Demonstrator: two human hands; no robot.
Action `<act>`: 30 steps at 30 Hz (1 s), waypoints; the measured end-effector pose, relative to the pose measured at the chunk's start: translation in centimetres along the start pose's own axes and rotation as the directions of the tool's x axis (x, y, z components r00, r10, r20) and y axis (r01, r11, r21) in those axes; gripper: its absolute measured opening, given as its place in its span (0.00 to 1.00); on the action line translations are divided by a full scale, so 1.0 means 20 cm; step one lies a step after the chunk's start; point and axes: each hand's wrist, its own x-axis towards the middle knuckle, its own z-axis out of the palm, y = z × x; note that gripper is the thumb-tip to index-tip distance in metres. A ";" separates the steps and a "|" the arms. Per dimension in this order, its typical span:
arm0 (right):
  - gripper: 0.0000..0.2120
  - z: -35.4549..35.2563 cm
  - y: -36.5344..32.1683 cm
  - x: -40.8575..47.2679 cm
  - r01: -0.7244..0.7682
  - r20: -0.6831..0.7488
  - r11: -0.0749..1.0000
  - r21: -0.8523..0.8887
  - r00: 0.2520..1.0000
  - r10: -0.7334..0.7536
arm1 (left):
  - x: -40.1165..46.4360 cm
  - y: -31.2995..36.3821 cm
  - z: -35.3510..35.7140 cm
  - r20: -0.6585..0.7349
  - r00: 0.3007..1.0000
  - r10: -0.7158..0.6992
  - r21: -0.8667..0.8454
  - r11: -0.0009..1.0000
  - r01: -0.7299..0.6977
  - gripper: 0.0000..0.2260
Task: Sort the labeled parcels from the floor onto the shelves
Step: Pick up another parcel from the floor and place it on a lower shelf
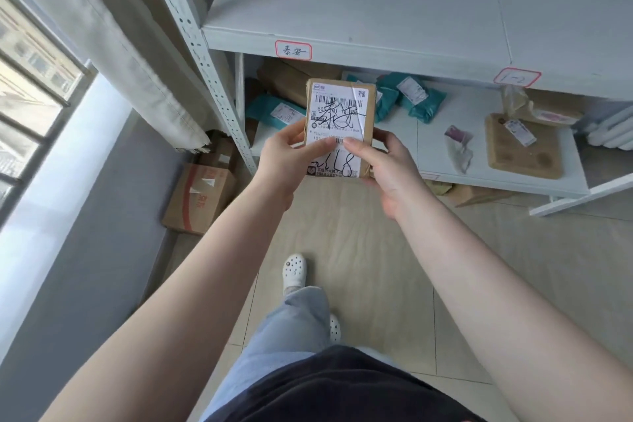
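held parcel: small brown cardboard parcel (339,128), white shipping label facing the camera, barcode on top, black marker scrawl across it, more marker digits at the bottom. Held up in the air in front of the shelving, touching no shelf.
left hand: left hand (286,154) clamped on the parcel's lower-left edge, thumb laid across the label, fingers wrapped behind.
right hand: right hand (383,164) clamped on the lower-right edge, thumb pressed on the label just beside the left thumb, fingers hidden behind.
upper shelf: pale grey metal shelf (376,3), bare surface; red-bordered handwritten tag (293,50) on its front edge near the left corner, second red-bordered tag (517,77) further right on the same edge.
lower shelf: lower shelf (503,171) carrying parcels. Teal mailer bags (416,100) toward the back, behind the held parcel; another teal mailer (274,111) by the left edge; brown boxes (287,79) in the back-left corner; clear bag with purple contents (459,146) mid-shelf; flat brown cardboard piece (524,147) with a small label near the right end.
upright: perforated white post (202,55) at the rack's left front corner.
floor: beige tile floor (342,233); cardboard box with red print (200,197) just left of the post, under the curtain (113,31).
person: white clog (294,271), light blue trousers, dark top.
window: window (27,72) at far left.
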 end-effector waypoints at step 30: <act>0.26 0.11 -0.76 1.06 0.053 -0.134 0.997 0.054 0.990 -0.046 | 1.21 0.64 0.18 0.077 0.989 0.124 -0.003 0.992 -0.124 0.15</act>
